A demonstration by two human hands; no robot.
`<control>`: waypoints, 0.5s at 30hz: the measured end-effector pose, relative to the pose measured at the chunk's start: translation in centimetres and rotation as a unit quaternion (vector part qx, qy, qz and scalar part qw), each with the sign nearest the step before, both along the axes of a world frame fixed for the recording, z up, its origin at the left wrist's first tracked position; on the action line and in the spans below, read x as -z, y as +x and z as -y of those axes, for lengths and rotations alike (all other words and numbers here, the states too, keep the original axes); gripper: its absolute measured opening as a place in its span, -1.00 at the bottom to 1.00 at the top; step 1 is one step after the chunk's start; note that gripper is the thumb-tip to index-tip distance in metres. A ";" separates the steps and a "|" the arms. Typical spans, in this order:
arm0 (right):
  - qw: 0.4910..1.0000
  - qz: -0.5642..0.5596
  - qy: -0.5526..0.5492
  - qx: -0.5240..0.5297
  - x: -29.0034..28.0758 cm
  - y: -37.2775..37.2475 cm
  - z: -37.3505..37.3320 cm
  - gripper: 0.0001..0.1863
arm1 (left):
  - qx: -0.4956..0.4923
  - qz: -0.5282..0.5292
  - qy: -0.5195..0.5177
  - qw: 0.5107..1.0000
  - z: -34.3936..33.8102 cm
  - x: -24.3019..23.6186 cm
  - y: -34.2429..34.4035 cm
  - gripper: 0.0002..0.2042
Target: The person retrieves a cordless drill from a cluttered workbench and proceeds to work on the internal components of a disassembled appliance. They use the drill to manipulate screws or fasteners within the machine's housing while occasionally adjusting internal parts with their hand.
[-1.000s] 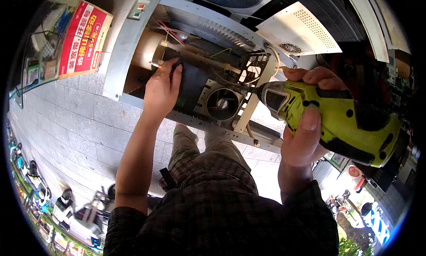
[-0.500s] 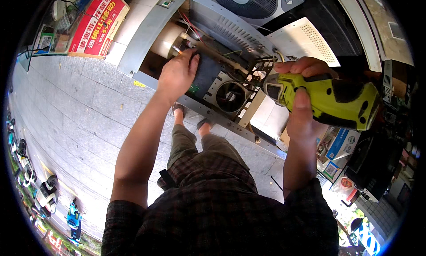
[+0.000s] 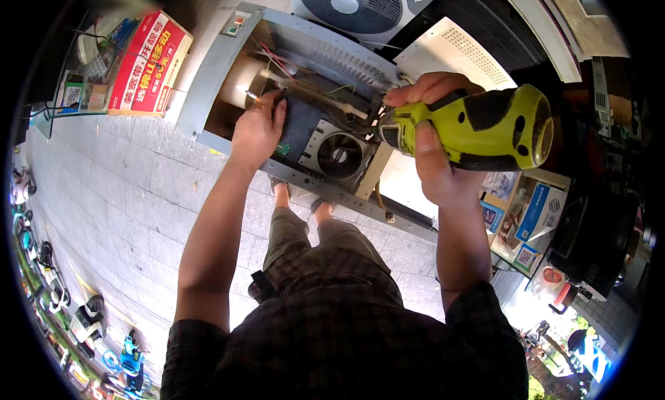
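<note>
Power drill: yellow-green and black body (image 3: 478, 140), right of centre in the upper half, lying nearly level across the frame, nose pointing left; its tip is in shadow, so contact with the bracket below cannot be told.
Drill shift: against half a second ago, further left in the frame, its rear end raised and its nose closer to the round fan.
Right hand (image 3: 443, 178): wrapped firmly around the drill, thumb along the near side, fingers over the far side; forearm rising almost straight from the lower right.
Left hand (image 3: 256, 133): over the casing's left half, fingers bent, pinching a slim stick (image 3: 253, 96); whether the fingertips also touch the dark surface beneath cannot be told.
Left arm: reaches up from lower left, wrist over the near edge; pose matches the earlier frame.
Metal casing (image 3: 208, 88): open, slanting across upper centre; a little further left in the frame than half a second ago.
Inside casing: round fan (image 3: 339, 155) near the drill's nose; pale cylinder (image 3: 239, 81) just beside the left fingers.
Behind casing: perforated panel (image 3: 443, 50) and box fan (image 3: 346, 4), upper centre to upper right.
Lower right: blue-labelled carton (image 3: 540, 213), beyond the right forearm.
Upper left: red sign (image 3: 149, 64) above grey paving (image 3: 138, 164).
</note>
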State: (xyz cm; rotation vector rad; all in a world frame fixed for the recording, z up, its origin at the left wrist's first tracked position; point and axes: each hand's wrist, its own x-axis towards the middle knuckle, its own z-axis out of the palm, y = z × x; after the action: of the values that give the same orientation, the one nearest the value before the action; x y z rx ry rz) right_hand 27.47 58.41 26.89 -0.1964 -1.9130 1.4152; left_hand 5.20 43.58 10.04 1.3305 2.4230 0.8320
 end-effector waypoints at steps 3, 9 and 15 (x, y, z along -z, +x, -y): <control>1.000 0.009 0.001 -0.005 -0.1 0.1 -0.1 -0.65 | -0.014 -0.029 0.059 0.998 0.1 -1.1 0.4 -0.74; 0.999 0.024 0.023 0.004 -0.4 0.0 -0.3 -0.61 | 0.155 -0.005 0.151 0.976 -1.3 -3.5 1.1 -0.79; 0.999 0.013 0.006 0.029 -0.3 0.5 -0.4 -0.57 | 0.185 0.099 0.107 0.972 -3.2 -4.0 0.8 -0.70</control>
State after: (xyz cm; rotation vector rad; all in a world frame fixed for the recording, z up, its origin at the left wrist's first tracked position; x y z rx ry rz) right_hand 27.96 58.85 27.19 -0.2635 -1.9211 1.3695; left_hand 6.01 46.74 14.05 1.6224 1.8958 1.0796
